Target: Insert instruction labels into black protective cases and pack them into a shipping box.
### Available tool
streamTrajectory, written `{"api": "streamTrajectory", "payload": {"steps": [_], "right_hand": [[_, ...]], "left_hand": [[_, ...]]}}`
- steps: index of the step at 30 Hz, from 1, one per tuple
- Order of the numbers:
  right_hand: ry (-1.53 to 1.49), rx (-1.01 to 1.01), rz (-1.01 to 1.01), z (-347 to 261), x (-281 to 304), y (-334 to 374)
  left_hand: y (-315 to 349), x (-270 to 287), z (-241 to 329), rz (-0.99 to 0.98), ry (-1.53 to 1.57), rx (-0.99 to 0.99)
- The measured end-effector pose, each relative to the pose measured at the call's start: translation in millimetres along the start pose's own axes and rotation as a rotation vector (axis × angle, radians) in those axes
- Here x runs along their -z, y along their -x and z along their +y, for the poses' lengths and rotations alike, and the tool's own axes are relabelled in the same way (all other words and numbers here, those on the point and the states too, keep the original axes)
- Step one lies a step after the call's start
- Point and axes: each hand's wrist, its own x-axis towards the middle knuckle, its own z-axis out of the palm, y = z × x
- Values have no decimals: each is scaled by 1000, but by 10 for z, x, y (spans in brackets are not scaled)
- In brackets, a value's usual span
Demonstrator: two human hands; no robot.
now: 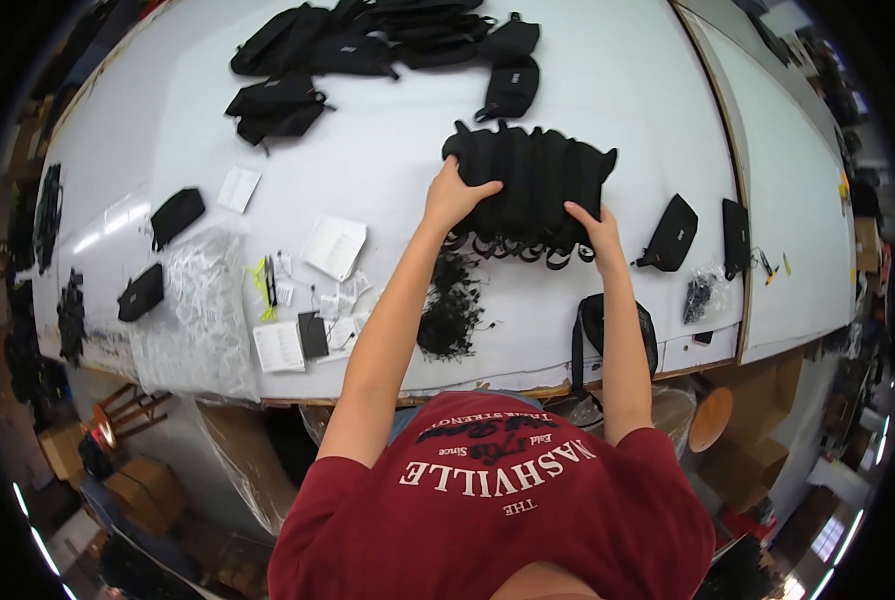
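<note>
A row of several black fabric pouches (533, 185), pressed side by side, stands on the white table between my hands. My left hand (456, 196) grips its left end, the thumb lying across the front. At the right end, my right hand (598, 232) is closed on the same row, with its fingertips on the near side. Dark loops (558, 257) stick out along the row's near edge. Just nearer than the row lies a tangled pile of small black cords or scraps (450, 315). A black mesh-like bag (590, 322) rests by my right forearm at the table edge.
More black pouches are heaped at the far side (368, 40), and single pouches lie at right (674, 233) and left (177, 216). Clear plastic bags (196, 310), paper sheets (335, 247) and yellow-handled snips or similar (268, 285) lie on the left. A table seam (713, 90) runs at right.
</note>
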Motion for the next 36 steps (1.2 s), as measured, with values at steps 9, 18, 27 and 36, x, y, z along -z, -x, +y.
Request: {"api": "streamTrajectory", "payload": {"steps": [9,18,27,36], "right_hand": [[-101,463,-254,-996,-1375,739],[440,477,-963,-575,-4117,3162],[936,371,-1659,2351,-5997,4188],[876,565,-1392,3872,-7565,3573]], "left_hand": [[1388,1898,19,567,212,-44],[4650,3135,-1606,1283,373,264],[6365,1888,-4281,1517,921,951],[5695,2353,-6559,1412,814,815]]}}
